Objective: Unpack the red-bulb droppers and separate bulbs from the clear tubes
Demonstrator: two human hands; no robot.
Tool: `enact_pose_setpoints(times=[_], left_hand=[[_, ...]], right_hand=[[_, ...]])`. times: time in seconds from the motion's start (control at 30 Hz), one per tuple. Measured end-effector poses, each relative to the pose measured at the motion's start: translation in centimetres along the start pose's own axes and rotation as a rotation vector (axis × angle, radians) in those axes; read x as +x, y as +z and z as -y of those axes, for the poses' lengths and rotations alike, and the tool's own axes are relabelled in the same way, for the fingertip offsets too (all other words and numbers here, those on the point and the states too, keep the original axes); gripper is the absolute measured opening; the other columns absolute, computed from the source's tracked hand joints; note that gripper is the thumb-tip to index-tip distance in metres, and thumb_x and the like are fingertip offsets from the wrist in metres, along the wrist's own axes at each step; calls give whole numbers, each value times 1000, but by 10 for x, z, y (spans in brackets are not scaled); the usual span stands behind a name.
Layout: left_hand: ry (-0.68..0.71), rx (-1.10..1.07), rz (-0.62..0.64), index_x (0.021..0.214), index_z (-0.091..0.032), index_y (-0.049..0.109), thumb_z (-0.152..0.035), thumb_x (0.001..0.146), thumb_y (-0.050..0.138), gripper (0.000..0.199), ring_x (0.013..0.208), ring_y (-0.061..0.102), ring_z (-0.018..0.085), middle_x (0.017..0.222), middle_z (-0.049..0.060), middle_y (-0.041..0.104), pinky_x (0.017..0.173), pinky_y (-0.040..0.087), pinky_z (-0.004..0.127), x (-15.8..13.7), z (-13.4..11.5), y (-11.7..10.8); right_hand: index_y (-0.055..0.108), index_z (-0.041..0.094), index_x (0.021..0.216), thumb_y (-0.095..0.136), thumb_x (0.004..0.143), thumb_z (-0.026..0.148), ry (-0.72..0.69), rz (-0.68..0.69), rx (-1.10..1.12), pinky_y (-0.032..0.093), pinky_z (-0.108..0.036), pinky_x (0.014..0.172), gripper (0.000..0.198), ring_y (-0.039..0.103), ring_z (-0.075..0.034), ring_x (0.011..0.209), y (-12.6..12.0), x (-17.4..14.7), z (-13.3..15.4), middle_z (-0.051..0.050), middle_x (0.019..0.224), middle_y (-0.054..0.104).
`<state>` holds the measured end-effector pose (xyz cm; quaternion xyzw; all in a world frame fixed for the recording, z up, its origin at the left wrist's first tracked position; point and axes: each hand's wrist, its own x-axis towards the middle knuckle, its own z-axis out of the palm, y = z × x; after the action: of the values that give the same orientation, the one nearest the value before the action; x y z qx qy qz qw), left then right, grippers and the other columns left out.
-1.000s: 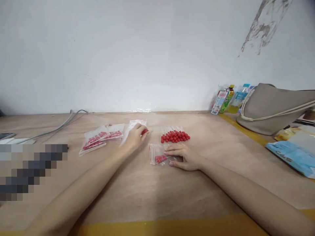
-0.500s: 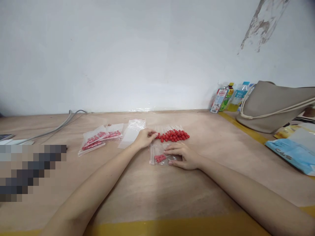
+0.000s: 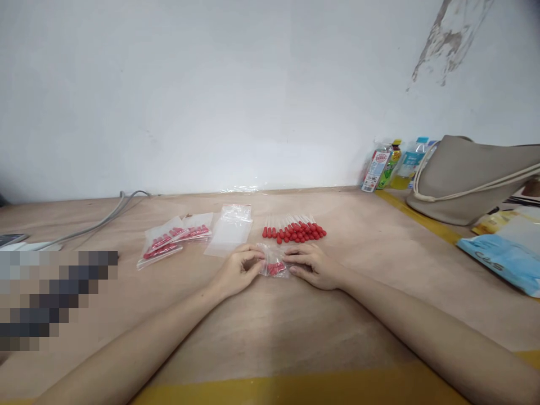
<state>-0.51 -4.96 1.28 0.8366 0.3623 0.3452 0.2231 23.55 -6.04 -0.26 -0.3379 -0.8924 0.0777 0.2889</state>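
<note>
A small clear zip bag (image 3: pixel 276 269) with several red-bulbed droppers inside lies on the table between my hands. My left hand (image 3: pixel 239 271) has its fingers closed on the bag's left edge. At the opposite edge, the fingers of my right hand (image 3: pixel 315 266) are closed on the plastic too. Just beyond the bag is a pile of loose droppers (image 3: pixel 295 229), red rubber bulbs toward me and clear tubes pointing to the wall. Flat to the left of the pile rest white-clear zip bags (image 3: pixel 230 230) with no droppers visible in them.
Filled zip bags (image 3: pixel 164 243) with red droppers lie farther left. A grey cable (image 3: pixel 97 224) runs along the left side. Drink bottles (image 3: pixel 407 166), a taupe bag (image 3: pixel 468 180) and a blue packet (image 3: pixel 498 261) stand or lie at the right. Yellow tape edges the table.
My left hand has left the dropper pile and come back toward me onto the zip bag's left edge. My right hand stays at the bag's right side.
</note>
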Motion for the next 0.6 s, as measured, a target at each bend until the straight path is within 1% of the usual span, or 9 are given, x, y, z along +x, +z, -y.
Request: enact_pose_setpoints(times=[0.13,0.2,0.27,0.33,0.43,0.5,0.6], left_hand=[[4,-75,225,101,-21,64,-35,80,53,27,89,55,19,98,6,61,78,44,30,9,-3,-2],[9,-90,267,104,-23,63,-37,78,56,30,92,54,20,100,5,61,80,43,31,11,-4,-3],[-3,-76,277,102,-23,64,-40,74,60,32,88,53,19,97,5,59,76,43,29,11,-4,-3],[-21,-50,268,97,-22,65,-41,72,61,32,78,53,16,92,4,57,66,42,25,10,-4,-1],[-37,-13,226,89,-18,62,-38,75,57,25,66,48,12,84,2,56,56,38,22,7,-6,3],[-30,20,200,86,-17,58,-33,78,53,19,65,47,12,80,2,55,58,38,23,6,-8,4],[20,90,164,84,-17,54,-28,79,49,13,71,47,14,80,2,53,64,39,25,3,-11,5]], right_hand=[[62,23,107,50,83,30,78,-74,-16,42,-38,87,28,54,-21,102,7,2,2,-7,108,61],[64,21,102,51,81,29,111,-129,-7,45,-36,83,26,57,-20,96,10,4,5,-8,103,64],[65,20,97,52,81,28,126,-170,13,48,-32,78,22,60,-19,89,12,5,8,-7,97,65],[65,20,93,51,82,28,134,-188,24,48,-30,74,19,61,-17,84,12,6,11,-6,93,66],[65,20,89,51,83,28,145,-187,12,48,-29,73,19,61,-17,82,11,6,13,-5,91,66],[65,20,90,50,83,29,137,-181,6,48,-30,74,19,61,-17,84,11,6,12,-6,93,66],[64,20,96,51,82,29,116,-177,18,48,-32,78,21,60,-19,90,10,6,11,-6,99,65]])
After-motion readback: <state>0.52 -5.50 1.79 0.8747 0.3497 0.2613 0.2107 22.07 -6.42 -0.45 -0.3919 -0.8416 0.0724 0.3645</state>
